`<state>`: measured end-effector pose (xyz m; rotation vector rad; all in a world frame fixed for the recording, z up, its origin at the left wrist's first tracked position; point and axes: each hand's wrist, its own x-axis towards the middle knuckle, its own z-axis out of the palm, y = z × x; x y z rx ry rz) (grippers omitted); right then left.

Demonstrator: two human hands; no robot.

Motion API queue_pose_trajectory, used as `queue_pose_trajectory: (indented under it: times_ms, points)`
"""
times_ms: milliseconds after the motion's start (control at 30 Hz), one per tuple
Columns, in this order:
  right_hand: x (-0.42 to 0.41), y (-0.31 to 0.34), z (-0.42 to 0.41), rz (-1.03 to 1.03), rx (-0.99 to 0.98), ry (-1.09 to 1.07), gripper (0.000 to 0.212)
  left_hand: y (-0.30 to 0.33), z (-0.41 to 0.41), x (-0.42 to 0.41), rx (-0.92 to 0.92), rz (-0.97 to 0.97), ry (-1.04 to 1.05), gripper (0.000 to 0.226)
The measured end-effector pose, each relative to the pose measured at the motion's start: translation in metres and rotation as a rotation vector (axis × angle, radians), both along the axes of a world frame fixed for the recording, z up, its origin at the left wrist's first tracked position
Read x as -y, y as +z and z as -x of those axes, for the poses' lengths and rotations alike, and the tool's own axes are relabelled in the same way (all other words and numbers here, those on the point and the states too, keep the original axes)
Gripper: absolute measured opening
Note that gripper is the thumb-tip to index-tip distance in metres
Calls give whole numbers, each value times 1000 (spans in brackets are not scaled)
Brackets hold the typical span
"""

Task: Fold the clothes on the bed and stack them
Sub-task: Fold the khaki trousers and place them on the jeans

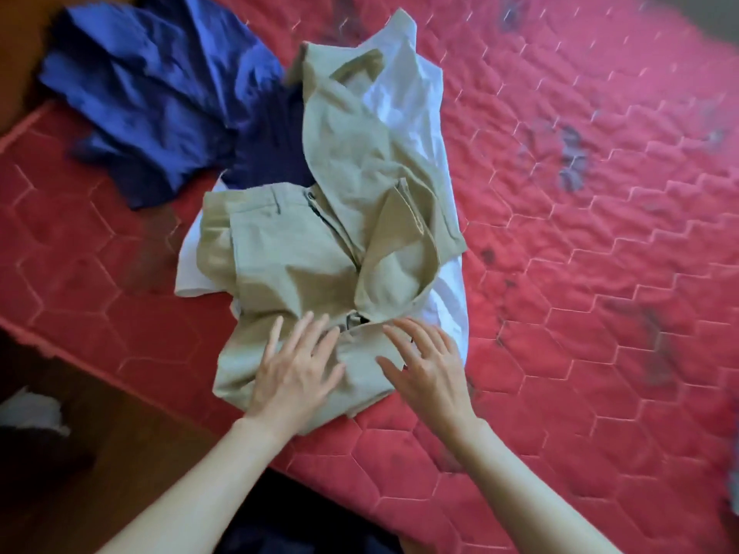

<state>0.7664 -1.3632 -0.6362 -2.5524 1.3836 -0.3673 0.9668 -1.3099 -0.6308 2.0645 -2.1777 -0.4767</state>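
Observation:
Beige trousers point(320, 241) lie crumpled on the red quilted bed point(580, 253), with the waistband and zip showing near the middle. Under them lies a white garment point(404, 101), showing at the far end and along both sides. A blue garment point(156, 94) lies spread at the bed's far left corner, and a darker navy piece point(272, 149) sits beside it. My left hand point(294, 369) rests flat, fingers spread, on the near end of the trousers. My right hand point(428, 365) has straight fingers touching the same near end, just to the right.
The bed's near edge point(132, 369) runs diagonally from the left to the bottom middle. Brown wooden floor point(140, 453) lies below it. A white and dark item point(32, 409) sits on the floor at the far left. Red quilt stretches to the right.

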Motion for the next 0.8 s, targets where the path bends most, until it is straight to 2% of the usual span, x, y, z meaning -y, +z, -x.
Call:
queue_pose_trajectory:
  times_ms: [167,300,500,633,800]
  points:
    - [43,9,7,-156,58,-325,50,11,14,54,-21,-5,63,59]
    - [100,20,-3,-189,92,-367,55,10,9,123,22,0,67,54]
    - [170,4,-34,-205,-108,-268,59,-13,-28,191,267,-45,-11,56]
    - [200,-8,-62,-185,-108,-203,55,-27,-67,206,308,-111,183,53]
    - [227,-17,-126,-159,-209,181,54,-37,-119,194,291,-183,288,52]
